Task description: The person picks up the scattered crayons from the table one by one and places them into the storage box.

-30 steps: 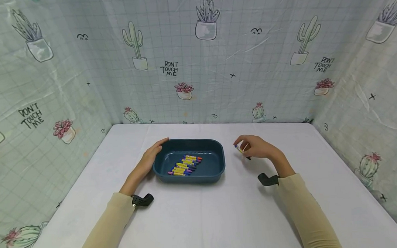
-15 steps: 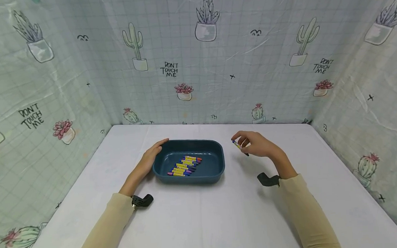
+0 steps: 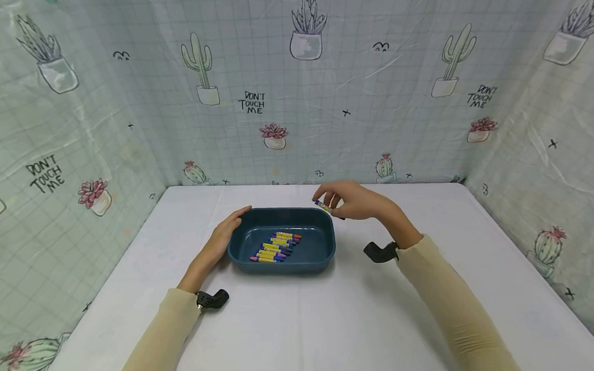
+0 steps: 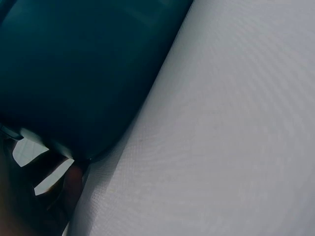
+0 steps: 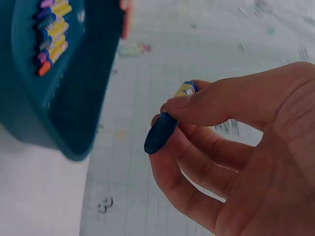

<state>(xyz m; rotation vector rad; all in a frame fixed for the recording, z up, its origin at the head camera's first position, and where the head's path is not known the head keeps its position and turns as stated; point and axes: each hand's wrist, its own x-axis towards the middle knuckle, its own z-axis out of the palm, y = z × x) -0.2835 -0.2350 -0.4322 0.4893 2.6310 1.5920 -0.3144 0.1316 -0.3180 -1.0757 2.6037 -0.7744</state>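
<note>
My right hand pinches a crayon between thumb and fingers; it has a yellow-and-blue wrapper and a dark blue-black tip. In the head view, that hand is raised by the back right corner of a dark teal rectangular tray. Inside the tray a slanted row of several crayons lies left of its middle, with orange, pink and dark tips. My left hand rests along the tray's left side, fingers extended toward the back corner. The left wrist view shows its fingers against the outer wall.
The tray stands on a white-covered table. Behind and at both sides hangs a printed cloth with cactus drawings. A black wrist camera sticks out from the right wrist, another camera from the left.
My right hand has lifted and moved left with the crayon, from the table right of the tray to its back right corner. My left hand and the tray have stayed put.
</note>
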